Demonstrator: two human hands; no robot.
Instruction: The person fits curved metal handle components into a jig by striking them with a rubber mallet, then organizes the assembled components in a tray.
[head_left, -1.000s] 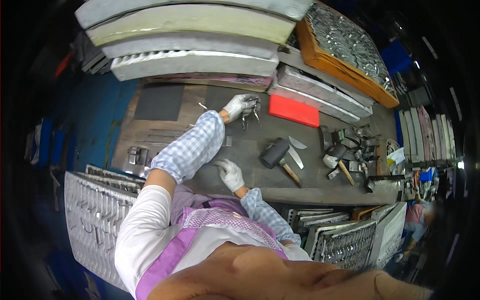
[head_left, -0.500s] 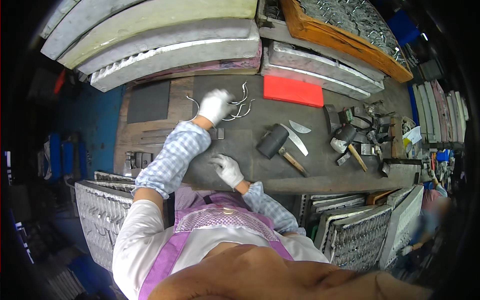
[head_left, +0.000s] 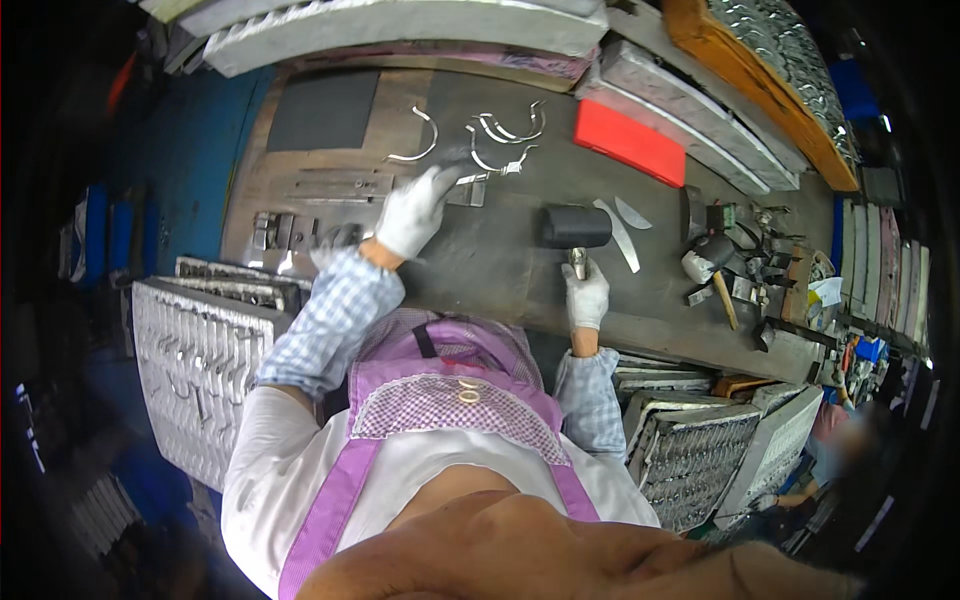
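Note:
My left hand (head_left: pixel 408 218), in a white glove, is closed at its fingertips, blurred. A thin shiny metal piece (head_left: pixel 472 180) juts from the fingers over a small steel block (head_left: pixel 466 194) on the bench. My right hand (head_left: pixel 587 297), also gloved, grips the handle of a black-headed mallet (head_left: pixel 576 227), whose head is close to the bench top. Beyond my left hand lie a curved metal piece (head_left: pixel 432 130) and several others, among them a curved piece (head_left: pixel 478 150) and a hooked piece (head_left: pixel 535 125).
Two curved blades (head_left: pixel 622 236) lie right of the mallet, below a red box (head_left: pixel 630 142). A second mallet (head_left: pixel 708 257) rests among metal blocks at the right. Grey trays (head_left: pixel 400 35) are stacked at the back. Racks of metal parts (head_left: pixel 200 370) stand beside me, and another person works far right.
My right hand has moved right from the bench edge and taken hold of the mallet by its handle. My left hand has drawn back from the curved pieces toward the steel block. The view has shifted.

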